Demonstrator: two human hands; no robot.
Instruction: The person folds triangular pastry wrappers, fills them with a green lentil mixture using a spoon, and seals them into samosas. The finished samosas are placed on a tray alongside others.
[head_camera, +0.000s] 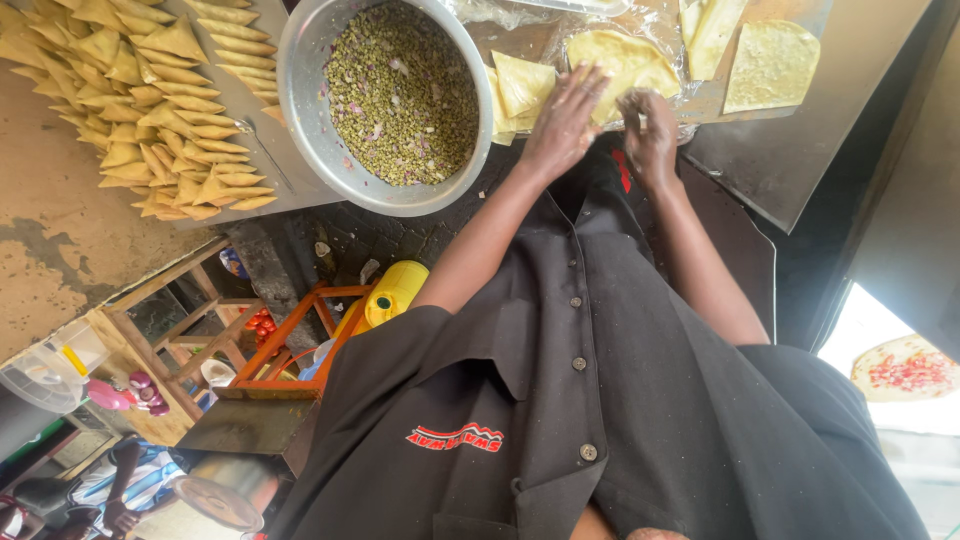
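The person's left hand (565, 120) lies flat and wide, fingers stretched out, pressing on a pale round pastry sheet (630, 60) that rests on clear plastic film at the near edge of the counter (790, 150). The right hand (650, 135) sits just beside it on the same sheet, knuckles up and fingers curled under. I cannot tell whether it pinches the dough or only presses on it. The two hands nearly touch, and neither lifts anything.

Just to the left of the left hand lie a few folded pastry pieces (520, 85), stacked loosely and touching the sheet. Beyond them, close against the stack, stands a large metal bowl (300, 90) filled with a green lentil-like filling (400, 90) flecked with bits of pale purple onion. The bowl crowds the left side of the working spot. Further left, a heap of folded triangular samosas (150, 110) covers a flat tray, with a thin metal spoon (265, 150) lying between the heap and the bowl. To the right of the hands, two cut pastry wedges (770, 65) lie flat, well apart from the bowl.

The person's black buttoned shirt (600, 400) fills the lower part of the view. Below the counter stand a yellow jerrycan (395, 290) and an orange wooden rack (290, 340). Another person in a striped shirt (120, 490) sits at the lower left corner.
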